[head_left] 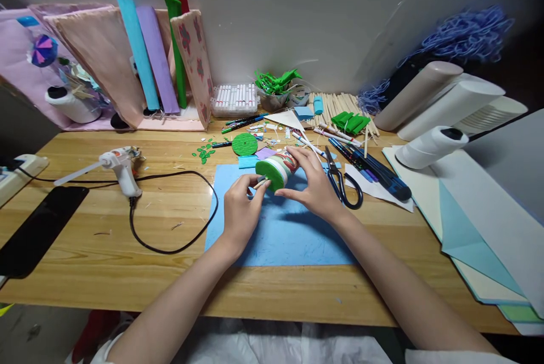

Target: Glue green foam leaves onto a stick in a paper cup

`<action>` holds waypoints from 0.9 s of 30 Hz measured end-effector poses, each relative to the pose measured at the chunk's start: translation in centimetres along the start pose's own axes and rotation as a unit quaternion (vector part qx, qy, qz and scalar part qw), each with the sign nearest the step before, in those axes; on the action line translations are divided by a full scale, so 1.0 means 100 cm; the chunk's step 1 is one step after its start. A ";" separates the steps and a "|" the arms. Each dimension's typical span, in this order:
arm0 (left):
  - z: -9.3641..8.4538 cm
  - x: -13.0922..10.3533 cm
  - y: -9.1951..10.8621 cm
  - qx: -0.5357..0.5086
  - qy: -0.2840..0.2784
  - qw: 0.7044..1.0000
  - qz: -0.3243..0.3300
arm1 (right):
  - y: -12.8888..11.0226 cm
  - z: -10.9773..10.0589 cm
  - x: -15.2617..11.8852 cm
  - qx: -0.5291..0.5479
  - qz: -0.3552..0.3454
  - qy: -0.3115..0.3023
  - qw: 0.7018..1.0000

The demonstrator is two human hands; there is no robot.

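My right hand (313,183) is curled around a patterned paper cup (287,162), tipped on its side above a blue sheet (289,239). Its green-covered round end (270,173) faces left, toward my left hand (241,208). Between the left thumb and fingers is a thin pale wooden stick (260,183), with its tip close to or touching the green end; I cannot tell which. Just behind the cup lies a round green disc (245,144). Black-handled scissors (340,182) rest to the right of my right hand.
A hot glue gun (123,168) with a looping black cord lies left, beside a black phone (36,231). Markers (236,97), a bowl of green strips (274,98) and wooden sticks (340,104) line the back. White thread spool (431,147) and paper sheets (488,228) are right.
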State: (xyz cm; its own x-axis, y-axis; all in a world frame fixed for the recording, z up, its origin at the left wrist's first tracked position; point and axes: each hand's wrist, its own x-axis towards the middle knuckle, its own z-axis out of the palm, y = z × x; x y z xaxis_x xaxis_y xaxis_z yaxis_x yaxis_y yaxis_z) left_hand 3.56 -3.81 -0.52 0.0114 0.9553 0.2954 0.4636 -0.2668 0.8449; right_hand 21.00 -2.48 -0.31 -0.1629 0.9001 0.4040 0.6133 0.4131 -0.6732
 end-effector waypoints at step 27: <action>0.002 0.003 -0.004 -0.007 0.003 1.000 0.002 | -0.003 0.006 -0.003 -0.027 0.007 0.045 0.999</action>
State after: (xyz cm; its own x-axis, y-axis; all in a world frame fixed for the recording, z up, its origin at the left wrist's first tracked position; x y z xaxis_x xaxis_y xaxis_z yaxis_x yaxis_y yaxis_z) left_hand 3.53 -3.39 -0.83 0.0077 0.9533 0.3018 0.4515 -0.2726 0.8496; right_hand 20.37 -2.75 -0.60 -0.0852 0.8888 0.4503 0.6565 0.3901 -0.6456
